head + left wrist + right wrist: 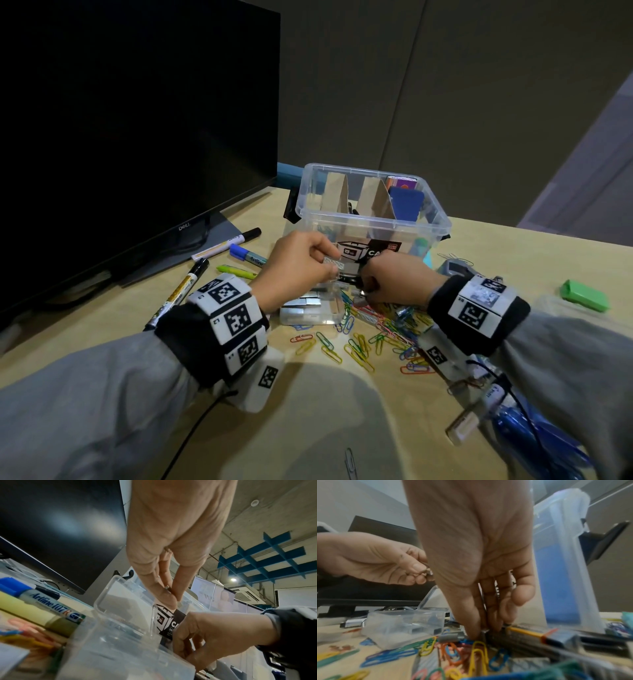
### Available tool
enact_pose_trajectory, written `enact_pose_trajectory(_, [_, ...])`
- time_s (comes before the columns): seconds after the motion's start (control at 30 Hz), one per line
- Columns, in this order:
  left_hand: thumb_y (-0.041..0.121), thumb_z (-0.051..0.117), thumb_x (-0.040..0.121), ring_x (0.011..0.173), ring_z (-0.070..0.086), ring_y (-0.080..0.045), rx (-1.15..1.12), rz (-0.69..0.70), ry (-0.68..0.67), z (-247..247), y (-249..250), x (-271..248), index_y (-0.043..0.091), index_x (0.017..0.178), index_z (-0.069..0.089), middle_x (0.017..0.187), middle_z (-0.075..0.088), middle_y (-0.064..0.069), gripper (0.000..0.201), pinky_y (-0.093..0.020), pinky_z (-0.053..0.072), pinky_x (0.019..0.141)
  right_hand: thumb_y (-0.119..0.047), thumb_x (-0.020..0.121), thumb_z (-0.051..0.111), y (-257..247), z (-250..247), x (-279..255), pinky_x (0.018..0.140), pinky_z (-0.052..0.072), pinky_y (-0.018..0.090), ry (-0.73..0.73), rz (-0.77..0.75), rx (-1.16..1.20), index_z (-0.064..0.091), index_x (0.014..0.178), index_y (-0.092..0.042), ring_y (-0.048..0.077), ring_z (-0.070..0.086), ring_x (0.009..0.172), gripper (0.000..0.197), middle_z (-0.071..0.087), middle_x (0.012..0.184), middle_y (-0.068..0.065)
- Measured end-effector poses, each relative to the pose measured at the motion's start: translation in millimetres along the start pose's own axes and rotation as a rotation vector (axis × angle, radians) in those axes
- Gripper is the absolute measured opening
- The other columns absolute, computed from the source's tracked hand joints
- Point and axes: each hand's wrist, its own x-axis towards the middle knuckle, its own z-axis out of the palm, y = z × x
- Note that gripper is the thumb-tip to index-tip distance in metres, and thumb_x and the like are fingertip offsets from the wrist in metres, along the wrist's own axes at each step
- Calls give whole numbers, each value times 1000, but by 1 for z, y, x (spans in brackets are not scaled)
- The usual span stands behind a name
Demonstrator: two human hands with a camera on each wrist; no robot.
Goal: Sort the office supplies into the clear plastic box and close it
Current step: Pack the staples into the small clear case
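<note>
The clear plastic box [411,224] stands open at the back of the desk, with cardboard dividers and blue items inside. In front of it my left hand [334,265] pinches a short silver staple strip [169,588] between thumb and fingers, above a small clear staple case [308,313] that lies open with more strips in it. My right hand [363,291] reaches down beside the case. Its fingertips [477,632] pinch another small staple strip [485,630] at the edge of a pile of coloured paper clips [376,335].
A dark monitor [137,137] fills the left. Markers and a highlighter [236,272] lie left of the hands. A green block [585,294] sits at the right, blue pens [534,442] at the near right, and a grey stapler [454,267] next to the box.
</note>
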Motion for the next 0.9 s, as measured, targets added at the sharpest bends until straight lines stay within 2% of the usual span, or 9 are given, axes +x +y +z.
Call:
enact_pose_trajectory(0.13, [5, 75, 81, 78, 70, -16, 1, -2, 1, -2, -2, 0, 26, 85, 67, 85, 70, -8, 23, -30, 59, 76, -25, 87, 61, 7, 3, -4, 73, 57, 35, 52, 6, 120, 64, 84, -20, 18, 58, 77, 6, 61, 80, -1])
enact_pose_trajectory(0.3, [2, 73, 82, 76, 70, -14, -47, -16, -28, -1, -4, 0, 22, 87, 68, 83, 70, -9, 21, -27, 58, 75, -14, 86, 63, 20, 0, -10, 58, 41, 16, 131, 13, 465, 59, 70, -19, 9, 53, 64, 18, 62, 72, -3])
enact_pose_trajectory(0.4, [0, 71, 84, 77, 72, -18, -69, -25, -41, 2, -5, 0, 19, 90, 69, 82, 70, -10, 20, -32, 59, 79, -14, 86, 66, 23, -3, -15, 61, 45, 15, 160, 17, 594, 64, 76, -12, 12, 58, 69, 10, 66, 78, 1])
enact_pose_trajectory(0.53, [-2, 68, 85, 80, 73, -20, -95, -51, -51, 4, -7, 1, 12, 98, 70, 86, 72, -15, 19, -31, 60, 77, -9, 85, 66, 19, -8, -22, 62, 45, 16, 212, -13, 789, 63, 75, -14, 4, 55, 66, 12, 65, 79, -1])
enact_pose_trajectory(0.6, [-2, 67, 85, 80, 73, -19, -117, -66, -55, 4, -8, 1, 11, 99, 70, 87, 73, -16, 20, -27, 59, 75, -5, 85, 65, 17, -10, -23, 65, 47, 22, 249, -11, 906, 62, 76, -9, 8, 56, 69, 10, 64, 78, 7])
enact_pose_trajectory(0.67, [-5, 67, 85, 82, 74, -20, -178, -87, -55, 3, -8, 1, 11, 98, 70, 90, 73, -17, 21, -24, 58, 73, -1, 84, 62, 15, -12, -23, 71, 50, 36, 246, -17, 1012, 62, 79, -6, 19, 57, 72, 7, 61, 77, 13])
enact_pose_trajectory(0.73, [-7, 66, 85, 84, 74, -22, -251, -112, -49, 3, -8, 1, 10, 97, 69, 91, 73, -18, 21, -23, 57, 73, 3, 85, 59, 10, -14, -23, 73, 53, 40, 215, -34, 1076, 63, 88, -5, 23, 61, 72, 10, 63, 77, 13])
enact_pose_trajectory(0.83, [-8, 66, 85, 85, 74, -22, -332, -128, -50, 3, -9, 1, 10, 96, 68, 92, 73, -17, 21, -27, 58, 77, 1, 92, 57, 1, -17, -22, 68, 57, 26, 217, -66, 1062, 67, 100, -9, 14, 66, 69, 16, 67, 75, 11])
enact_pose_trajectory(0.9, [-8, 66, 85, 86, 74, -23, -374, -138, -54, 2, -10, 0, 8, 97, 68, 92, 73, -18, 20, -30, 59, 80, -5, 94, 58, -3, -18, -20, 68, 57, 21, 262, -68, 978, 69, 107, -11, 9, 66, 68, 18, 70, 81, 12])
